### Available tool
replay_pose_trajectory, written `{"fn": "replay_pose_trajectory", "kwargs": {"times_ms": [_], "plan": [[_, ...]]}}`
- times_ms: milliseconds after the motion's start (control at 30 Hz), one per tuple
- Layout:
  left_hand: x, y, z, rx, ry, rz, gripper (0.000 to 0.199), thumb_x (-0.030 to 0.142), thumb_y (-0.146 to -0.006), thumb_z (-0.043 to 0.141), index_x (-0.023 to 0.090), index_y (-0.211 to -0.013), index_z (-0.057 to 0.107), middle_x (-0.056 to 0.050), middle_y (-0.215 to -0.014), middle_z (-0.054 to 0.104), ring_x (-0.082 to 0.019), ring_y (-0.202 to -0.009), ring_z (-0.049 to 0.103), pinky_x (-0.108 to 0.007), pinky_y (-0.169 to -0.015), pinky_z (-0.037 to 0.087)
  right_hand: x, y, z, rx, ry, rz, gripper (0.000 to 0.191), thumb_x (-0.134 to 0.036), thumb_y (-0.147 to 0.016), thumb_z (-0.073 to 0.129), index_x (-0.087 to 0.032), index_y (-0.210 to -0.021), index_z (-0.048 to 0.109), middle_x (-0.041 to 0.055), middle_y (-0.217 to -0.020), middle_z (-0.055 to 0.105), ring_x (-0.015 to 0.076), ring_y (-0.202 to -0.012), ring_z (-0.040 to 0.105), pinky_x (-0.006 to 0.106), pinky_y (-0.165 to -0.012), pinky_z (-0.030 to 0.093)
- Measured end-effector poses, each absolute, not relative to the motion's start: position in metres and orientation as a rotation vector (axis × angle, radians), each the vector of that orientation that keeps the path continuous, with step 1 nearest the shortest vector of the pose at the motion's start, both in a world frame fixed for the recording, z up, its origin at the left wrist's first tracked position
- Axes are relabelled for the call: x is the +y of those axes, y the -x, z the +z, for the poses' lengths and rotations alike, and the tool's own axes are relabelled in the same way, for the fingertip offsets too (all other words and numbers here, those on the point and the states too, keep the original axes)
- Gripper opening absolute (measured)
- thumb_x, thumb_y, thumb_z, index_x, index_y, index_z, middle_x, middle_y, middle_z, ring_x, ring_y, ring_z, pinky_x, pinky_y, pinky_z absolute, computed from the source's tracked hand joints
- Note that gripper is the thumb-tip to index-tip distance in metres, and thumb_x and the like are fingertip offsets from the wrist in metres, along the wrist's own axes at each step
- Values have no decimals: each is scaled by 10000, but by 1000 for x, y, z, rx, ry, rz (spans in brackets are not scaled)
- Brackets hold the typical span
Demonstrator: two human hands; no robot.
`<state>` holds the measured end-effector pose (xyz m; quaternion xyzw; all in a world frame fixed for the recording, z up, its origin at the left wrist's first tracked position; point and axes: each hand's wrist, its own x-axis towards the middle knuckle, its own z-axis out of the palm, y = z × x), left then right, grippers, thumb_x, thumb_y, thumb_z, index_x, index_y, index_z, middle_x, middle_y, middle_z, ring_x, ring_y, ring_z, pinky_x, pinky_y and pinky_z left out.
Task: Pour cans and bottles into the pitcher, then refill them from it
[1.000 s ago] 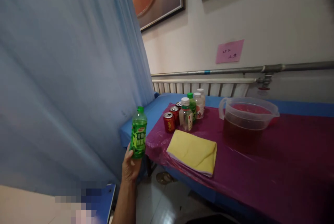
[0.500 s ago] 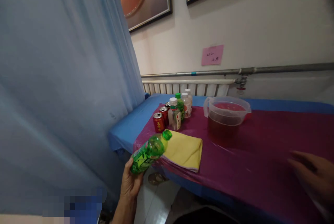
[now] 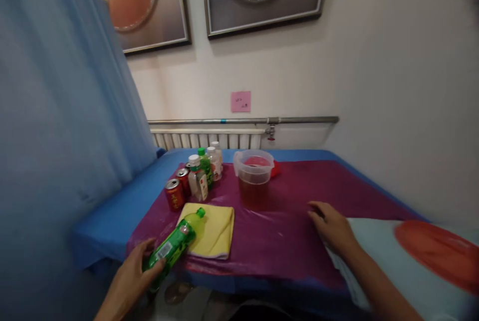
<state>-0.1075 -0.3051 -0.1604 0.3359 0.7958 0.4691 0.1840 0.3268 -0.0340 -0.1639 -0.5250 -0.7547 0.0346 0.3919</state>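
Observation:
My left hand [image 3: 136,266] is wrapped round the lower part of a green plastic bottle [image 3: 175,243], which slants up to the right over a folded yellow cloth [image 3: 219,231]. Its green top end points away from me. My right hand [image 3: 329,224] is empty, its thumb and fingers slightly curved and apart, above the maroon sheet [image 3: 284,246]. Ahead and to its left stands a clear plastic jug [image 3: 254,181], partly filled with reddish-brown liquid. Past the cloth, a white-capped clear bottle [image 3: 197,184] stands beside red drink cans [image 3: 174,196].
Behind the cans stand another green bottle [image 3: 205,164] and white-capped bottles [image 3: 214,164]. A light blue cloth with a red-orange oval [image 3: 441,251] lies at the right. A blue curtain [image 3: 67,136] hangs at the left. A radiator [image 3: 202,139] lines the wall behind.
The view has swung right, bringing in the light blue cloth. My left hand still grips the green bottle, now lower over the yellow cloth. My right hand has come nearer the jug.

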Motion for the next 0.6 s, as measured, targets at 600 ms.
{"fn": "replay_pose_trajectory", "kwargs": {"times_ms": [600], "plan": [[-286,111,-132,2537,-1070,1062,541,429,-457,804,210,-929,656,-65,-788,696,-329,-773,657,-382,-696,461,-34,-326,-165,-1995,1398,1,278,-335,-807,476,-225,-921,704,100,-962,756,256,-876,717,353,-782,557]]}}
